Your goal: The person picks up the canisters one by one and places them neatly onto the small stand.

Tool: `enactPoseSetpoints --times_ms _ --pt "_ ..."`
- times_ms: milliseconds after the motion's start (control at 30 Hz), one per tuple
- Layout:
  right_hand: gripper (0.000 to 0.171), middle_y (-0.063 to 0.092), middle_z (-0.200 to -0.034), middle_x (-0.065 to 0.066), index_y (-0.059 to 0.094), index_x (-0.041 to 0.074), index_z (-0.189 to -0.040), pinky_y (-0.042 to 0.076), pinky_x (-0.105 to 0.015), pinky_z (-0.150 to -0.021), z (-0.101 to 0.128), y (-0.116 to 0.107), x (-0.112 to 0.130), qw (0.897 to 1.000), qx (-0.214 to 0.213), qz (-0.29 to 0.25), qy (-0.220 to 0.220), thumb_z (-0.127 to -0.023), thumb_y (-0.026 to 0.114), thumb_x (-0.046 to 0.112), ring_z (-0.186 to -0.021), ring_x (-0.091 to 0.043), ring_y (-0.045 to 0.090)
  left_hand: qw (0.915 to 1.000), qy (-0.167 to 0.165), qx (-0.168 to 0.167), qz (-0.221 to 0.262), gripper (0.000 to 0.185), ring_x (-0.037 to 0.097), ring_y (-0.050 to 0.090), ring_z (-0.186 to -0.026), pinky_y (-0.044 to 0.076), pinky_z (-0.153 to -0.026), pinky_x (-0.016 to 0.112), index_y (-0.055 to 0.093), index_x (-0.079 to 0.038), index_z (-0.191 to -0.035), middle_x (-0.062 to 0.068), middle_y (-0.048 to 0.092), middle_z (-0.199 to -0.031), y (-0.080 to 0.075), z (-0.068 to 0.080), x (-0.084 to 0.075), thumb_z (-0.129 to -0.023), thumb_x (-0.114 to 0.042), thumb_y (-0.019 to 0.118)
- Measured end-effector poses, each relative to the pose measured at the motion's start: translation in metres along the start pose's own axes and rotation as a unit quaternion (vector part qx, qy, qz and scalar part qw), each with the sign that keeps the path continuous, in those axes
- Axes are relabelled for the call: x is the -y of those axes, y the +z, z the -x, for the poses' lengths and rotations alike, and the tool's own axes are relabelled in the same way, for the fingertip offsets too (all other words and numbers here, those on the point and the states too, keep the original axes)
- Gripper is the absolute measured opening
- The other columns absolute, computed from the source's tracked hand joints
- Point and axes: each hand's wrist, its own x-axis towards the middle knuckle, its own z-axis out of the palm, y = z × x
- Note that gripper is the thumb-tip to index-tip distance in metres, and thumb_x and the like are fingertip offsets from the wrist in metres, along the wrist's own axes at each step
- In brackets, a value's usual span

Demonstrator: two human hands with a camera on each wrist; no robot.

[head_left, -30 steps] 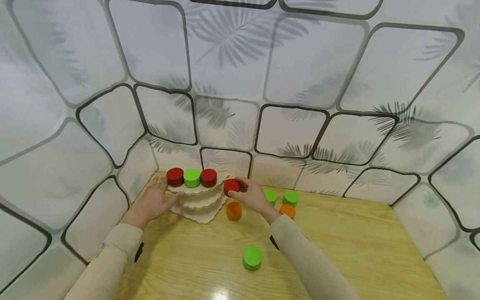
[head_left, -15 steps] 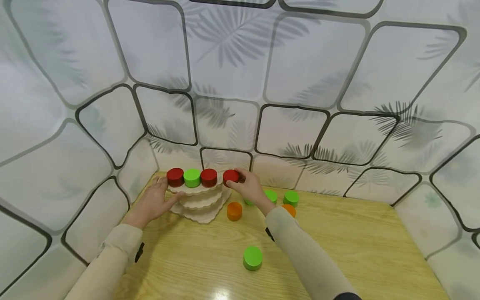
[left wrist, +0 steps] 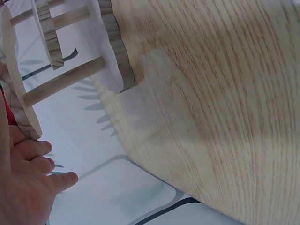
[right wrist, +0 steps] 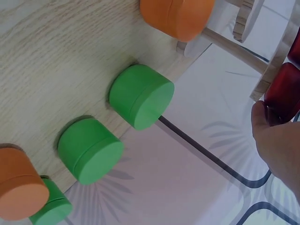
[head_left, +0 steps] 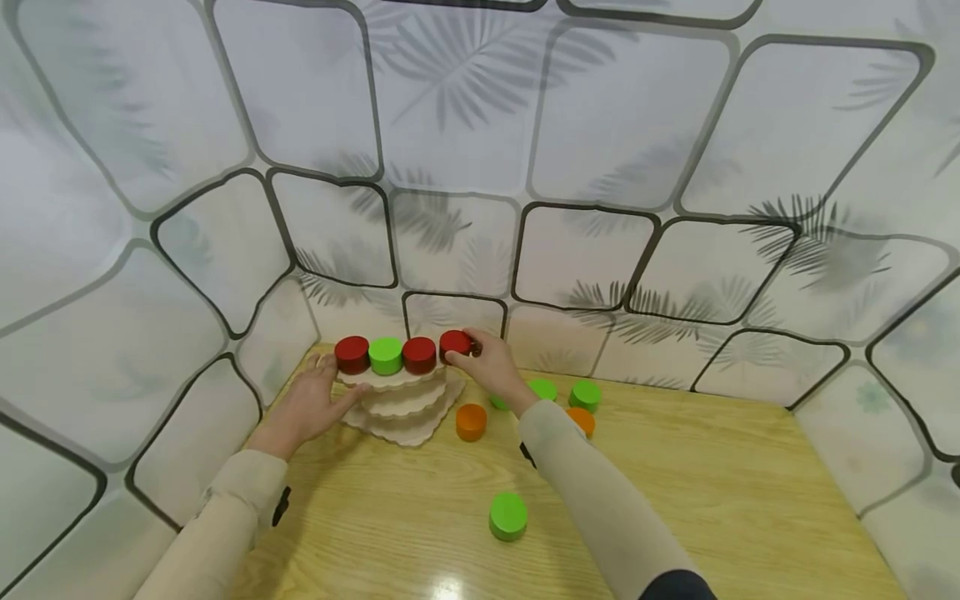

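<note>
A wooden three-tier stand (head_left: 407, 407) with scalloped edges stands in the table's back left corner. On its top tier sit a red round container (head_left: 352, 356), a green one and a red one in a row. My left hand (head_left: 303, 410) holds the left end of the top tier, thumb along its front edge. At the row's right end, my right hand (head_left: 491, 367) pinches another red round container (head_left: 454, 343) between thumb and fingers. In the right wrist view this red container (right wrist: 284, 91) is right at the top tier's end, beside another red one.
An orange container (head_left: 471, 422) stands close to the stand's right side. Several green containers, one green container (head_left: 585, 396) among them, and an orange container (head_left: 581, 421) are behind the right arm. Nearer the front is a lone green container (head_left: 508, 517). Patterned walls close in the table.
My right hand has lifted the red container from beside the stand up to the top tier's right end, then moved it left towards the row. The left hand has stayed in place.
</note>
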Motion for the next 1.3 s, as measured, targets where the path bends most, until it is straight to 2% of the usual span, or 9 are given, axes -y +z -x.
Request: enactPoseSetpoints --times_ms 133,500,900,1000,1200,1300 --pt "0.056 0.07 -0.133 -0.015 0.06 0.003 -0.147 0.053 -0.038 -0.092 -0.001 0.0 0.004 1.0 0.014 0.006 -0.001 -0.099 0.075 0.028 -0.107 -0.027 0.061 0.9999 -0.004 -0.007 0.007 0.094 0.059 0.028 -0.151 0.031 -0.122 0.067 0.037 0.023 -0.151 0.042 0.042 -0.155 0.0 0.004 -0.002 -0.106 -0.058 0.053" --pt "0.063 0.068 -0.137 -0.018 0.053 0.001 -0.153 0.052 -0.035 -0.089 -0.003 0.0 0.01 0.999 0.032 0.033 0.009 -0.101 0.073 0.029 -0.11 -0.028 0.062 0.9998 -0.021 -0.004 0.005 0.086 0.063 0.02 -0.153 0.025 -0.125 0.067 0.033 0.023 -0.152 0.042 0.035 -0.159 0.0 0.012 -0.01 -0.111 -0.051 0.045" --pt "0.052 0.072 -0.122 -0.015 0.062 0.004 -0.146 0.045 -0.027 -0.078 -0.005 0.002 0.014 0.998 0.04 0.04 0.0 -0.101 0.073 0.027 -0.098 -0.023 0.058 0.9994 -0.032 0.002 0.015 0.086 0.063 0.017 -0.154 0.024 -0.125 0.067 0.032 0.022 -0.154 0.042 0.033 -0.16 -0.001 0.021 -0.015 -0.111 -0.051 0.045" --pt "0.055 0.071 -0.126 -0.016 0.059 0.003 -0.149 0.048 -0.03 -0.082 -0.005 0.003 0.015 0.998 0.042 0.036 0.004 -0.101 0.073 0.026 -0.101 -0.025 0.059 0.9992 -0.036 0.006 0.016 0.087 0.062 0.016 -0.154 0.023 -0.126 0.067 0.031 0.022 -0.154 0.042 0.033 -0.161 -0.002 0.023 -0.016 -0.111 -0.053 0.044" --pt "0.063 0.065 -0.143 -0.019 0.051 0.001 -0.155 0.053 -0.04 -0.098 -0.011 0.004 0.014 0.999 0.045 0.021 0.021 -0.102 0.071 0.028 -0.117 -0.03 0.061 0.9992 -0.034 0.007 0.019 0.088 0.062 0.015 -0.155 0.023 -0.125 0.067 0.03 0.022 -0.155 0.042 0.032 -0.161 -0.001 0.017 -0.012 -0.111 -0.053 0.044" --pt "0.062 0.063 -0.145 -0.019 0.051 0.002 -0.156 0.054 -0.042 -0.1 -0.014 0.005 0.013 0.998 0.045 0.023 0.025 -0.103 0.07 0.028 -0.121 -0.031 0.062 0.9992 -0.033 0.006 0.021 0.088 0.062 0.015 -0.155 0.023 -0.125 0.067 0.03 0.021 -0.155 0.041 0.032 -0.162 0.0 0.014 -0.01 -0.111 -0.053 0.044"
